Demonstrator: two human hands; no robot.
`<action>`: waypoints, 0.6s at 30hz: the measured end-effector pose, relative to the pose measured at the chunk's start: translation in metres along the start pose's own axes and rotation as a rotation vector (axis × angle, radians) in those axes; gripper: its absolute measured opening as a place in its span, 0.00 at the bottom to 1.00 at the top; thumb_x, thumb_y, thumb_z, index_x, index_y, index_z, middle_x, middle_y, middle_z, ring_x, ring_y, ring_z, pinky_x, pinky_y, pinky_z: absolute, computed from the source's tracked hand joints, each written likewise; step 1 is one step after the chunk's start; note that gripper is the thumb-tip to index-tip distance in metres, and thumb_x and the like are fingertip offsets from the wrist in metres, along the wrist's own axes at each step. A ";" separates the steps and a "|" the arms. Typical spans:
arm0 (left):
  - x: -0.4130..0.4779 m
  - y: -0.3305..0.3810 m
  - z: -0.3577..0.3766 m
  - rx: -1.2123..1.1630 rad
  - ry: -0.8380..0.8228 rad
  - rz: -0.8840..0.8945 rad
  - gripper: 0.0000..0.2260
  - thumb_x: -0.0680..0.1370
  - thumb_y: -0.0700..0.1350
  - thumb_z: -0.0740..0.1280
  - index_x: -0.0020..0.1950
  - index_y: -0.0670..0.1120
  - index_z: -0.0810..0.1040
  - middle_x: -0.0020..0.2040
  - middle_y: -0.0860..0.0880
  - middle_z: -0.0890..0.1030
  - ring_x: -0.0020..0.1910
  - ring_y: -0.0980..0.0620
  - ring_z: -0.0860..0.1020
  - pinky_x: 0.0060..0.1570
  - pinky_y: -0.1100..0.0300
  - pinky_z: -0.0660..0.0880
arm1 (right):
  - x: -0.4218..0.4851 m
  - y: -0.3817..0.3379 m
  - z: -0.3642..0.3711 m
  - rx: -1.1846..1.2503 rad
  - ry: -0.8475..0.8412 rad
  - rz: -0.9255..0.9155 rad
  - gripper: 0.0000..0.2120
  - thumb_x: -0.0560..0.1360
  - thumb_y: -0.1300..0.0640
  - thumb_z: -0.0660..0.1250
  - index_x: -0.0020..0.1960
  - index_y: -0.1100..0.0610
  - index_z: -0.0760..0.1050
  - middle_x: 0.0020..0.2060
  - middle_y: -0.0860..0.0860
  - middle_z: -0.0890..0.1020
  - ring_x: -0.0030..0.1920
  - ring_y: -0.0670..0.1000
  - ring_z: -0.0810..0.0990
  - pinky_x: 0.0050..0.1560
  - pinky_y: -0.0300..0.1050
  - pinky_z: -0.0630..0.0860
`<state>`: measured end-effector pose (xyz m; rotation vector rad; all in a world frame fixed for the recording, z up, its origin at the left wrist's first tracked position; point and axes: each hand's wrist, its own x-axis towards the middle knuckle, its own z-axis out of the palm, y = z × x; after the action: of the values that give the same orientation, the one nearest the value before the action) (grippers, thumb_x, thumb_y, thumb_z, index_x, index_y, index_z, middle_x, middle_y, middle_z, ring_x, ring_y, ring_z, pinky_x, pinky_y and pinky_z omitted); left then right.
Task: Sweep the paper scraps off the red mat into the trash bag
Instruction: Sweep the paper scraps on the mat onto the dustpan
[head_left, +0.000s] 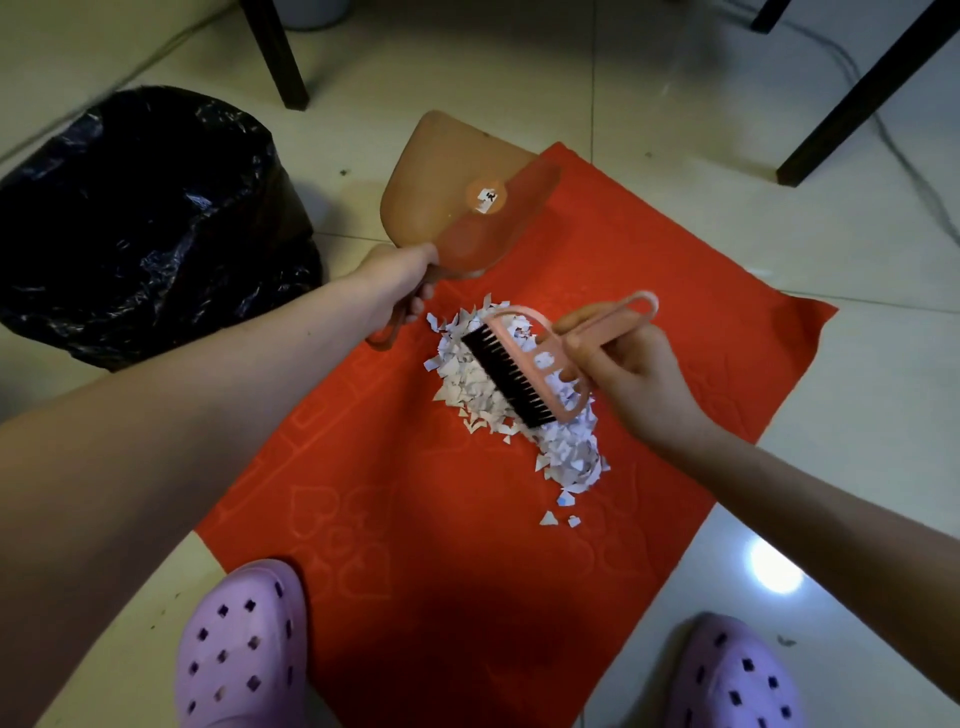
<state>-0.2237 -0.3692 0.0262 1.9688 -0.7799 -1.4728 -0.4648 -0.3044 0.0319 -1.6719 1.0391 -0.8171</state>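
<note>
Tiled floor (675, 104) is filling the frame. Red mat (415, 493) is lying across the centre. Black trash bag (145, 223) is sitting at upper left, off the mat's left edge.

Orange dustpan (452, 182) is tilting above the mat's upper corner, blurred. Whether its lip is touching the mat cannot be told.

Paper scraps (457, 379) are lying heaped in one pile at mid-mat, with a few strays trailing toward lower right.

Pink brush (524, 374) is resting its bristles on the pile.

Left grip (397, 283) is closing round the dustpan handle. Right grip (634, 384) is closing round the brush handle.

Judgement: the gathering step is in hand, and no scraps are showing in the bag. The next move is calling for the pan lip flat beside the pile and the brush pushing toward it.
</note>
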 end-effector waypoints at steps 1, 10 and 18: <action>-0.001 0.001 0.002 -0.001 0.000 0.005 0.11 0.77 0.47 0.60 0.35 0.46 0.69 0.20 0.51 0.68 0.14 0.56 0.62 0.20 0.72 0.61 | -0.002 0.002 -0.002 -0.031 -0.027 0.005 0.07 0.77 0.63 0.63 0.46 0.53 0.77 0.45 0.47 0.80 0.40 0.45 0.81 0.41 0.37 0.77; -0.011 0.002 0.017 0.011 0.002 0.039 0.11 0.76 0.45 0.62 0.34 0.45 0.70 0.26 0.48 0.69 0.15 0.55 0.62 0.20 0.71 0.61 | -0.031 0.014 -0.011 0.175 -0.256 0.131 0.06 0.75 0.63 0.62 0.49 0.57 0.77 0.43 0.50 0.82 0.41 0.47 0.81 0.42 0.39 0.78; -0.014 0.004 0.024 0.019 -0.002 0.042 0.10 0.77 0.45 0.61 0.36 0.45 0.70 0.28 0.47 0.69 0.15 0.56 0.62 0.20 0.71 0.61 | -0.053 0.042 0.001 -0.247 -0.749 0.132 0.05 0.77 0.62 0.64 0.51 0.57 0.77 0.45 0.49 0.81 0.45 0.47 0.81 0.46 0.35 0.74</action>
<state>-0.2508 -0.3635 0.0324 1.9530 -0.8347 -1.4484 -0.4965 -0.2627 -0.0105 -1.8673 0.7156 0.0560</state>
